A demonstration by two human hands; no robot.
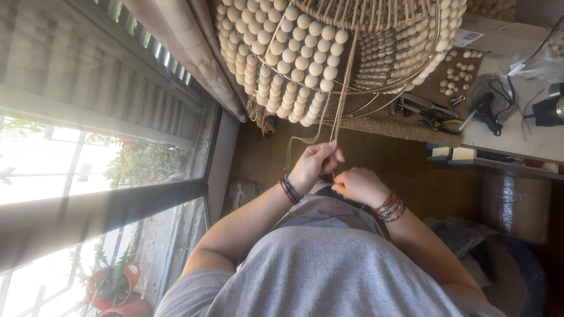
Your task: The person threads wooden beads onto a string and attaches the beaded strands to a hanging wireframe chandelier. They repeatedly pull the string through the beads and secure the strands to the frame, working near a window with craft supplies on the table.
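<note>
A large round frame covered in rows of pale wooden beads (305, 58) fills the top of the head view. Thin tan cords (346, 88) run down from its woven centre. My left hand (314, 164) pinches these cords between thumb and fingers just below the beaded frame. My right hand (359, 185) is closed beside it, close to my chest, with a cord end passing by its fingers. Both wrists wear beaded bracelets. My grey shirt fills the lower part of the view.
A table (517, 141) at the right carries loose wooden beads (461, 70), pliers (437, 120), a black glue gun (484, 111) and cables. A window with curtain (176, 47) and potted plants (111, 282) is at the left. A brown roll (514, 205) stands under the table.
</note>
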